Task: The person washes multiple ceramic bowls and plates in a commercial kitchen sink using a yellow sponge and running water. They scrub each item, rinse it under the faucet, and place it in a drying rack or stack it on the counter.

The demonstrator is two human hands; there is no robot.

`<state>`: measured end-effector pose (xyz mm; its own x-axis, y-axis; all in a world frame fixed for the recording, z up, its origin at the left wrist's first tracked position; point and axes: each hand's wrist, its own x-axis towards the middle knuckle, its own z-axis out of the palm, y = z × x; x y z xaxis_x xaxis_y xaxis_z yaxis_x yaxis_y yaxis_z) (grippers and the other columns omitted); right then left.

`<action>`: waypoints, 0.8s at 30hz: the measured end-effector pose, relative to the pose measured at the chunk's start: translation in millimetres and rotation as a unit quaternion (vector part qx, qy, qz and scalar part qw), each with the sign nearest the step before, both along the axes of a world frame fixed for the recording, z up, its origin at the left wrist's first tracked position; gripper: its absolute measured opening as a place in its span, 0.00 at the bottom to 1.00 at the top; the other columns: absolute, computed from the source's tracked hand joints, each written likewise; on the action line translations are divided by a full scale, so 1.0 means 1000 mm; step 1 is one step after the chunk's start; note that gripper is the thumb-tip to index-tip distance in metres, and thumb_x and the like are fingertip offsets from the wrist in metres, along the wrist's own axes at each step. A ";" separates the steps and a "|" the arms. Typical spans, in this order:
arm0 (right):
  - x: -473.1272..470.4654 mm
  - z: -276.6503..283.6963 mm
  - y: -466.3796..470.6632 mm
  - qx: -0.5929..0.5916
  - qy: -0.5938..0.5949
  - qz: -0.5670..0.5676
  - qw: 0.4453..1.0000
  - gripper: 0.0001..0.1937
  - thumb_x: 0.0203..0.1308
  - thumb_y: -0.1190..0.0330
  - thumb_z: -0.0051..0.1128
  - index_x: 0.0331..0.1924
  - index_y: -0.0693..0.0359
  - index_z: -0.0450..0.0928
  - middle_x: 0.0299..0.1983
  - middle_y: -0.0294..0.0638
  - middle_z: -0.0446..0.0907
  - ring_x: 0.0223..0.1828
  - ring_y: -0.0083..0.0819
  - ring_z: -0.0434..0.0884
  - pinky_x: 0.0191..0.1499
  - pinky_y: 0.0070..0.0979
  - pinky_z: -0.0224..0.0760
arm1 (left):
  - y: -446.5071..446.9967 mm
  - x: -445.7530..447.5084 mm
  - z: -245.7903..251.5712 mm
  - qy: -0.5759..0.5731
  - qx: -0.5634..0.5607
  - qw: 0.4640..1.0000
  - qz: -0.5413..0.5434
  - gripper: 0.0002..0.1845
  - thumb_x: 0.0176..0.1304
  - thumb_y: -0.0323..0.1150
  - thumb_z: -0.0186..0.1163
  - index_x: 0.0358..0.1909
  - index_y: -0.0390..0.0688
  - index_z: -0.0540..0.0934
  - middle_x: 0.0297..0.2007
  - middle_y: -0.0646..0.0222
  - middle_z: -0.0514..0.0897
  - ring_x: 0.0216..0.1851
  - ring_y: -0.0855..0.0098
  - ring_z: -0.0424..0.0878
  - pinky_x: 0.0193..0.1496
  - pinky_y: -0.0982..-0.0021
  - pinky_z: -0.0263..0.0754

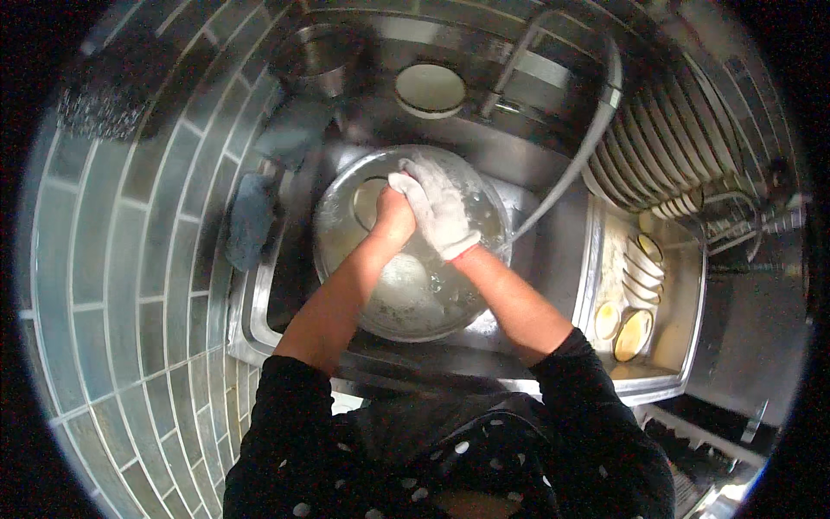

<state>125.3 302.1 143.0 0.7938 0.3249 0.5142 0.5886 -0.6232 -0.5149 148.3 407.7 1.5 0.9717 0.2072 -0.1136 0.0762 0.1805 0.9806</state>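
Note:
My right hand [444, 207] wears a white knit glove with a red-edged cuff. My bare left hand [394, 213] is closed against it, with white glove fabric at its fingertips. What lies between the two hands is hidden. Both are over a large round basin [334, 285] of cloudy water standing in a steel sink. Left of my left hand, a dark-rimmed dish [366, 202] shows in the water. Nearer to me, a pale rounded shape [405, 279] shows in the basin, too blurred to name.
A grey hose [583, 152] arcs down to the basin's right rim. Behind stand a white bowl [430, 89] and a metal pot [318, 55]. Dark-rimmed plates [668, 136] stand in a row at right, above a second sink [697, 311] holding several bowls [634, 334]. Blue-grey cloths [251, 220] lie by the tiled wall.

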 end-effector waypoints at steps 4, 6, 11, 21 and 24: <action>-0.001 -0.004 -0.065 0.235 0.451 -0.077 0.857 0.27 0.65 0.45 0.45 0.54 0.61 0.75 0.49 0.49 0.80 0.51 0.41 0.79 0.54 0.32 0.69 | -0.032 -0.025 0.093 -0.002 0.170 0.970 -0.174 0.16 0.69 0.39 0.52 0.28 0.40 0.79 0.23 0.74 0.80 0.23 0.76 0.73 0.28 0.70 0.67; -0.012 -0.007 -0.115 0.161 0.410 -0.095 0.893 0.28 0.61 0.44 0.53 0.49 0.63 0.79 0.40 0.47 0.83 0.42 0.36 0.81 0.46 0.30 0.72 | -0.046 -0.013 0.103 -0.069 0.191 0.965 -0.164 0.18 0.69 0.41 0.53 0.25 0.40 0.78 0.18 0.78 0.75 0.19 0.78 0.69 0.25 0.71 0.65; -0.046 0.002 -0.141 -0.049 0.302 -0.140 0.942 0.21 0.57 0.55 0.59 0.47 0.62 0.77 0.39 0.52 0.83 0.41 0.49 0.82 0.43 0.36 0.75 | -0.127 -0.011 0.088 0.071 0.077 0.986 -0.133 0.15 0.66 0.41 0.55 0.45 0.39 0.74 0.38 0.65 0.79 0.39 0.71 0.75 0.36 0.63 0.71; -0.082 -0.023 -0.180 -0.297 0.036 -0.067 0.952 0.12 0.59 0.58 0.50 0.38 0.53 0.81 0.35 0.45 0.81 0.43 0.44 0.80 0.63 0.40 0.61 | -0.123 -0.037 0.120 0.221 0.050 0.933 -0.278 0.26 0.70 0.38 0.50 0.66 0.47 0.56 0.54 0.52 0.73 0.45 0.58 0.79 0.21 0.62 0.78; -0.072 -0.008 -0.144 -0.217 0.241 -0.163 0.932 0.13 0.60 0.60 0.47 0.37 0.58 0.81 0.37 0.51 0.82 0.45 0.45 0.80 0.59 0.39 0.64 | -0.146 -0.042 0.122 0.251 0.055 0.949 -0.181 0.26 0.70 0.39 0.50 0.67 0.49 0.56 0.57 0.55 0.72 0.48 0.58 0.78 0.29 0.59 0.80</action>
